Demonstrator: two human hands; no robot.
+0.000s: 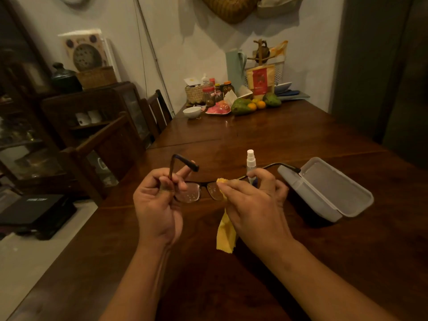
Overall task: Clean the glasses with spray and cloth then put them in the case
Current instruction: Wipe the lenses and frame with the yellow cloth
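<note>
Head view: the left hand [157, 202] holds the glasses [188, 193] above the desk [254, 135], its fingers [149, 180] curled round 1 temple near the hinge. The right hand [252, 200] pinches a yellow cloth [225, 232] against the other lens, and the cloth's tail hangs down. The spray [251, 162] stands upright just behind that hand. The case [324, 188] lies open at the right.

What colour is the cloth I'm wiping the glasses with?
Yellow. The cloth hangs from the right hand, clearest in the head view.
</note>
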